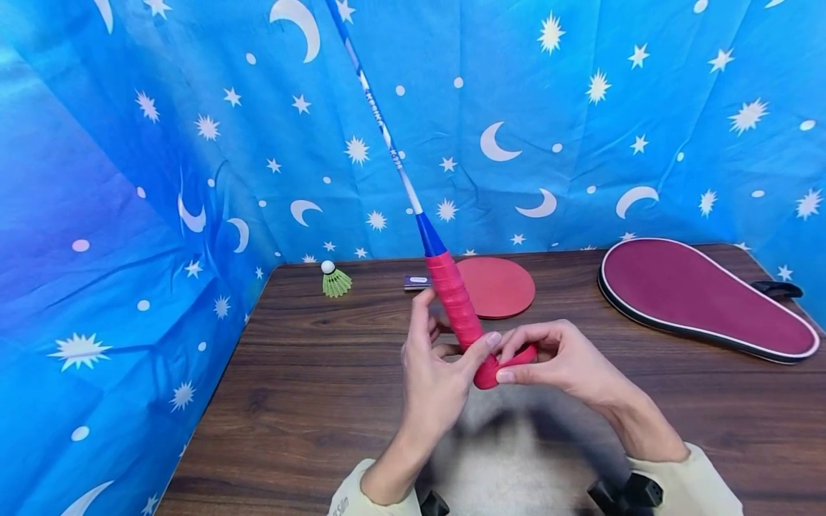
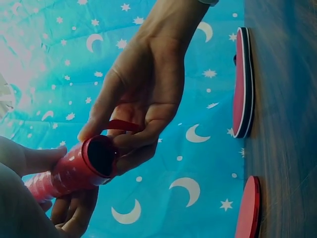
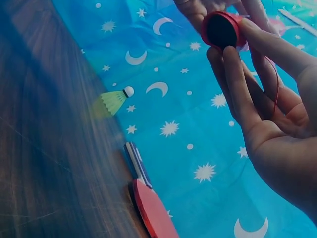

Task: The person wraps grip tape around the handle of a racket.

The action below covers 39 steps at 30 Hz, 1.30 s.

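Note:
A badminton racket with a blue and white shaft (image 1: 387, 136) slants up and to the left, its head beyond the top of the head view. Red grip tape (image 1: 452, 290) wraps the handle in overlapping turns. My left hand (image 1: 434, 387) grips the lower handle, thumb across the tape. Beside the butt, my right hand (image 1: 574, 365) pinches the tape, and a loose strip (image 1: 525, 355) loops through its fingers. Both wrist views show the handle's dark butt end (image 2: 101, 157) ringed by red tape. In the right wrist view the strip (image 3: 277, 87) hangs thin across the palm.
On the wooden table (image 1: 290, 401), a yellow-green shuttlecock (image 1: 335, 281) lies at the back left. A red table tennis bat (image 1: 500, 288) is behind the racket handle. A maroon bat case (image 1: 697, 301) lies at the right. Blue star-patterned cloth (image 1: 426, 107) hangs behind and left.

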Motion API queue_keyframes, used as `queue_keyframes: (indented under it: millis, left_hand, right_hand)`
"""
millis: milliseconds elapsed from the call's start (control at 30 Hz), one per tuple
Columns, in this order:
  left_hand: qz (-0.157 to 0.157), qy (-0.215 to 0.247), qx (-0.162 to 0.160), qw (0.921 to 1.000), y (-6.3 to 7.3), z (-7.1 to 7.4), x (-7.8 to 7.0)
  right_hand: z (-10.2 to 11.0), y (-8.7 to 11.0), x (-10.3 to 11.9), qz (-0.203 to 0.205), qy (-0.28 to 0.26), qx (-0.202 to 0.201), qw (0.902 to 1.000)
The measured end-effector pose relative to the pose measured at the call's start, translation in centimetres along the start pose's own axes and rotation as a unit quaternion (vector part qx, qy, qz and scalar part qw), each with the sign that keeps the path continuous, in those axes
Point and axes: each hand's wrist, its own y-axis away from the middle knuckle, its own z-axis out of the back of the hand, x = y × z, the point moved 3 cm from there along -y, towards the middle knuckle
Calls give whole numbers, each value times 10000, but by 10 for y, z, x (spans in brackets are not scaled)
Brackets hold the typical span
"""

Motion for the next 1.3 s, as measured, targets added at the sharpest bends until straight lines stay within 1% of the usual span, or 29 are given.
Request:
queue_keyframes:
  millis: [133,233,467,567,633,733,867,933,1067,1167,1300]
  left_hand:
    - [-61,58,98,9999,1,-1,-3]
    - [-24,202,212,9996,2,-3,-5]
    - [-163,177,344,9991,2,-7,-5]
    - [-54,255,293,9992,2,-6,-5]
    - [63,340,205,9992,3,-6,-5]
    - [177,600,108,9980,3,-6,-2]
    - [110,1161,228,9929,1,-8,1]
    - [24,1339,336,9904,0,-9,3]
    - [-88,1349,443,9898,1,-10,4]
    - [-94,1350,470,9897,1,-10,3]
    - [-114,1510,497,9872,2,-10,3]
  right_hand:
    - [3,0,-4,-48,-118,39,9999]
    - [6,-1,-6,36,-145,30,9999]
    - [5,-1,-2,149,-99,-106,9998]
    - [4,-1,0,257,-43,-171,9995]
    - [4,-1,1,326,-11,-214,9992]
    - [5,0,1,382,-17,-226,9990]
    - [7,0,0,375,-123,-53,9992]
    - [7,-1,-1,330,-179,27,9993]
    - [7,-1,-4,201,-256,160,9993]
    - [7,-2,-5,79,-337,203,9992]
    - [7,-1,-5,117,-453,268,9985]
